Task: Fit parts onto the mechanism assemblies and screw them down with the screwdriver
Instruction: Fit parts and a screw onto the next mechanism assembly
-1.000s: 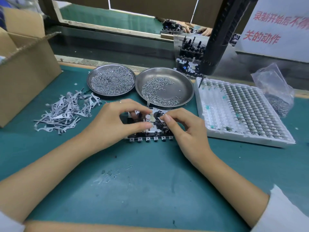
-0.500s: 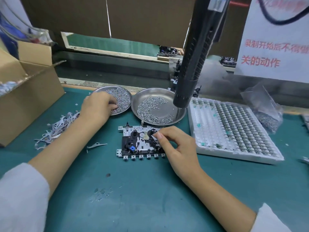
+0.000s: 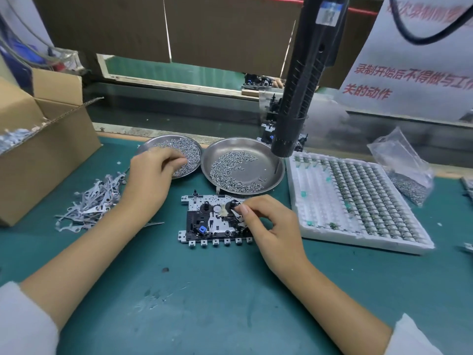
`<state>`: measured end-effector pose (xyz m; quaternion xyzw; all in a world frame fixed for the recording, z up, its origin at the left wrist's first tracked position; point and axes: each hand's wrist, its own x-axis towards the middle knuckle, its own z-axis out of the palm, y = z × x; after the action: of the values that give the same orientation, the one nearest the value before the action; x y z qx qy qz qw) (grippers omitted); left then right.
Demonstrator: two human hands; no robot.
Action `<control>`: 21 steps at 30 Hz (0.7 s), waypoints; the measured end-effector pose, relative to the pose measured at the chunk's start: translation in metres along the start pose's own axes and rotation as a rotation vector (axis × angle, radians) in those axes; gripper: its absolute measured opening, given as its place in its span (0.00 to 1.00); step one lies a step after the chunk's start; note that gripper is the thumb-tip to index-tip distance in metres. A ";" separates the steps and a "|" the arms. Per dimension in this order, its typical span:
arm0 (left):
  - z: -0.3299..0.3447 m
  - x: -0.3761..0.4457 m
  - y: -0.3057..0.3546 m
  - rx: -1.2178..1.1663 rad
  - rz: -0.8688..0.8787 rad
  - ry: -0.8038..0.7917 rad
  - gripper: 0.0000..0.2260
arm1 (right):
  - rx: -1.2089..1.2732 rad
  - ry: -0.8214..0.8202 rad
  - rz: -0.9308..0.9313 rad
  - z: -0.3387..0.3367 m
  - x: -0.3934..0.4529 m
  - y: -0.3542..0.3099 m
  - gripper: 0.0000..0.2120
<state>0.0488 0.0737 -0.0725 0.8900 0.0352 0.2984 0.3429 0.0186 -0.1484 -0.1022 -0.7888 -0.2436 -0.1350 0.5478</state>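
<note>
One mechanism [image 3: 216,222] lies at the middle of the green mat [image 3: 230,303], a thin metal lever [image 3: 238,217] laid on its right end but, by the look of it, not yet screwed down. The right hand [image 3: 271,226] pinches that lever between thumb and forefinger, holding it in place. The left hand [image 3: 151,180], at ten o'clock from the mechanism, has its fingertips curled into the left of two dishes [image 3: 176,156] of screws; whether it has a screw yet I cannot tell. The one screwdriver [image 3: 299,93] hangs untouched at one o'clock. One pile of levers [image 3: 89,206] lies at nine o'clock, one tray [image 3: 358,201] at three.
</note>
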 end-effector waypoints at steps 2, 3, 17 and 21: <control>0.000 -0.015 0.007 -0.136 -0.032 0.008 0.04 | -0.023 0.031 -0.033 -0.001 0.001 -0.002 0.07; 0.001 -0.021 0.010 -0.212 -0.058 0.015 0.05 | -0.047 0.046 -0.065 -0.001 0.002 -0.003 0.07; 0.018 -0.045 0.033 -0.580 -0.155 0.033 0.10 | -0.721 -0.409 0.301 0.010 0.102 0.004 0.06; 0.021 -0.050 0.034 -0.558 -0.127 0.010 0.08 | -0.663 -0.287 0.268 0.007 0.091 0.007 0.05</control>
<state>0.0149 0.0223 -0.0882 0.7557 0.0093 0.2790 0.5924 0.0991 -0.1221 -0.0670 -0.9589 -0.1559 -0.0219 0.2361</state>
